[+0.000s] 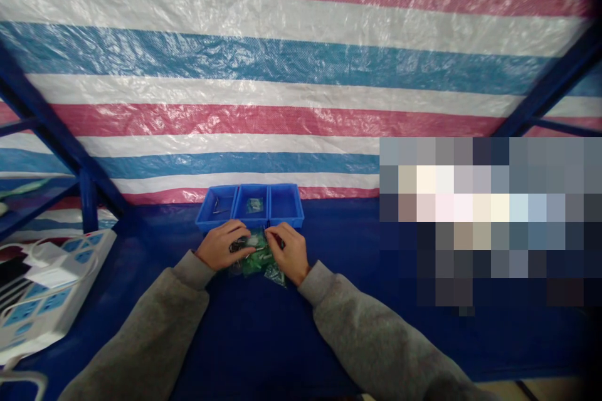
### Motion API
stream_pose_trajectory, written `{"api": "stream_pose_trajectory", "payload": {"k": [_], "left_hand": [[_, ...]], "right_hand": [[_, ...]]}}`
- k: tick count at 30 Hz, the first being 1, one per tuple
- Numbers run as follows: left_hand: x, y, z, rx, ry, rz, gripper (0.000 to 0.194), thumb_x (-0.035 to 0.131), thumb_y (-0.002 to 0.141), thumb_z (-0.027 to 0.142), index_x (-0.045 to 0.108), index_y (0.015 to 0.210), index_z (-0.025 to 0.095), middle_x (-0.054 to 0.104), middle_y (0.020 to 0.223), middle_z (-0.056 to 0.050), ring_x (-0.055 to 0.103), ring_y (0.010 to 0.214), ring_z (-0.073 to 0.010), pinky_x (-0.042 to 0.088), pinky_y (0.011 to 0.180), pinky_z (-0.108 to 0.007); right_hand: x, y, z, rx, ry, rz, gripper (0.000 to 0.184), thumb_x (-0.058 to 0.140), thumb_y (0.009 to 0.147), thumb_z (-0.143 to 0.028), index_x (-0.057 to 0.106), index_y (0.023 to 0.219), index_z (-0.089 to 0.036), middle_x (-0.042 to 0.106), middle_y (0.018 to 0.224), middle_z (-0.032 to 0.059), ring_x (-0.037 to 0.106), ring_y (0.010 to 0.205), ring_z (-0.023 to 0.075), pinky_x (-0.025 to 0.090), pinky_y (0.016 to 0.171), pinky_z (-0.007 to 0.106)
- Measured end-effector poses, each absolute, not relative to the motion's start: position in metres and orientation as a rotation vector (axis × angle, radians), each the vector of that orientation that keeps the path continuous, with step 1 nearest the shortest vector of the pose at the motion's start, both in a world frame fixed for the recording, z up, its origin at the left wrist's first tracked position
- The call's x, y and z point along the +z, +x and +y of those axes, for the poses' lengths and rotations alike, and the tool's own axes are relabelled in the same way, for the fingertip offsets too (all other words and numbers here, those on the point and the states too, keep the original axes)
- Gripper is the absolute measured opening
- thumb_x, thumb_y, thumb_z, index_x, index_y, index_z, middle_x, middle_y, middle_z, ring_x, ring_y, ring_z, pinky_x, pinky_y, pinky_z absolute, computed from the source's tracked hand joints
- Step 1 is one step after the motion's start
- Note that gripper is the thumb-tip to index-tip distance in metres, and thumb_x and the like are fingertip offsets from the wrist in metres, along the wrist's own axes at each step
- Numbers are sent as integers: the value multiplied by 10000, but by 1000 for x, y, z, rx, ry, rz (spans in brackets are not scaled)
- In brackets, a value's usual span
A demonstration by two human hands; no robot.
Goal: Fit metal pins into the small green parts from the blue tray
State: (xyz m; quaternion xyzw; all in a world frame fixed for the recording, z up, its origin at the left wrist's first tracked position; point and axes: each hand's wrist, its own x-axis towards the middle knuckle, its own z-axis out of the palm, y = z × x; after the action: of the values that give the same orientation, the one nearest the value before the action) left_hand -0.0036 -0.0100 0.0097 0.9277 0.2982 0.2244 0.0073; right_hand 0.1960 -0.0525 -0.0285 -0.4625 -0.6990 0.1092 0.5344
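Note:
Both my hands rest on a small pile of clear plastic bags with green contents (258,259) on the dark blue table top. My left hand (222,244) is curled, its fingertips pinching at dark small parts and a bag at the pile's left side. My right hand (289,250) is curled too, thumb and fingers pinching a bag's top edge. Just behind the hands stand three small blue bins (285,221) side by side. The left bin holds a dark metal part (217,205), the middle bin holds a green-filled bag (254,204), and the right bin looks bare.
A white power strip with blue sockets (44,291) and plugged-in chargers lies at the left. A striped red, white and blue tarp (291,75) hangs behind the table. Blue metal frame bars (51,131) run at both sides. A pixelated area covers the right.

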Motion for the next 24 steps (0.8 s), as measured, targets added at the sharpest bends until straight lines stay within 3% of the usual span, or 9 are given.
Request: {"api": "stream_pose_trajectory", "payload": {"k": [4, 10, 17, 21, 24], "left_hand": [[12, 0, -13, 572, 2920, 879, 360, 584, 757, 529, 557, 810, 174, 559, 843, -46, 529, 816, -171, 436, 755, -276], [17, 1, -16, 580, 2894, 889, 337, 542, 791, 513, 557, 812, 176, 556, 850, -47, 523, 817, -173, 433, 764, -284], [11, -11, -15, 547, 2894, 935, 461, 545, 791, 517, 549, 1136, 211, 553, 1149, -91, 499, 1076, -240, 385, 949, -374], [-2, -24, -26, 533, 2882, 983, 661, 540, 774, 559, 394, 1336, 242, 427, 1351, -103, 399, 1228, -285, 332, 1016, -419], [-16, -32, -37, 498, 2899, 1107, 740, 503, 775, 602, 287, 1396, 263, 321, 1434, -106, 309, 1297, -312, 236, 1064, -489]], "right_hand": [[-29, 196, -52, 250, -1122, -1666, 195, 457, 874, -202, 651, 879, -183, 603, 760, 31, 541, 653, 123, 429, 646, 231], [-26, 198, -49, 195, -1278, -1659, 155, 486, 835, -180, 641, 826, -189, 619, 767, 18, 555, 655, 120, 413, 634, 226], [-16, 221, -49, 158, -1487, -1875, 63, 616, 778, -282, 643, 784, -226, 623, 702, 8, 578, 648, 148, 408, 603, 240], [-15, 236, -70, 119, -1511, -1981, 233, 620, 782, -397, 637, 944, -231, 632, 853, 44, 597, 708, 169, 446, 649, 264], [-20, 242, -90, 80, -1524, -2065, 545, 660, 693, -546, 580, 1125, -224, 586, 1015, 95, 586, 873, 242, 484, 721, 329]]}}
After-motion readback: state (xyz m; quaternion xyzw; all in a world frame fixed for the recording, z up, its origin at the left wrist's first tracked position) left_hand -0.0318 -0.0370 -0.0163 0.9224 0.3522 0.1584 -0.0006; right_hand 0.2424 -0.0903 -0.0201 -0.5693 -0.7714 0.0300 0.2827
